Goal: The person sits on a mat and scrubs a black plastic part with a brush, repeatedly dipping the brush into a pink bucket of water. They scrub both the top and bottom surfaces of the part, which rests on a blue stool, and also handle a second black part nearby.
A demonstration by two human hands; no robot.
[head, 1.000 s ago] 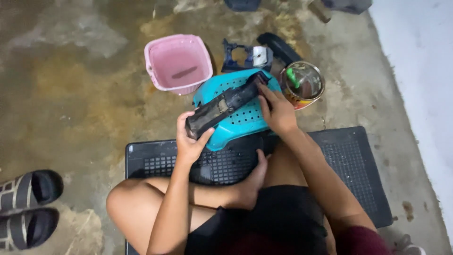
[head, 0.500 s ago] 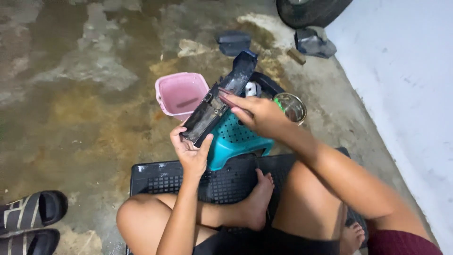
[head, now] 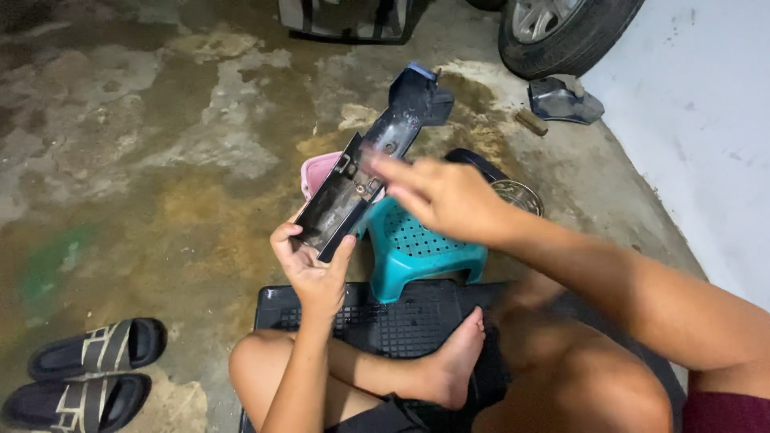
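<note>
My left hand [head: 311,265] grips the lower end of a long black plastic cover part [head: 370,154], raised and tilted up to the right above the floor. My right hand [head: 439,195] reaches across with fingers spread, its fingertips blurred at the middle of the part. It is hard to tell whether they touch it. Below the hands stands a small teal plastic stool [head: 423,250] with a perforated top. I sit with legs folded on a black rubber mat [head: 377,317].
A pink plastic tub [head: 319,170] and a round metal bowl [head: 520,195] sit behind the stool. A vehicle tyre [head: 561,32] and a dark plastic piece [head: 561,100] lie at the back right by a white wall. Black sandals [head: 88,373] rest at the left.
The black part has been lifted from the stool and raised higher. My view has tilted up, bringing the tyre into sight. My right hand has shifted along the part.
</note>
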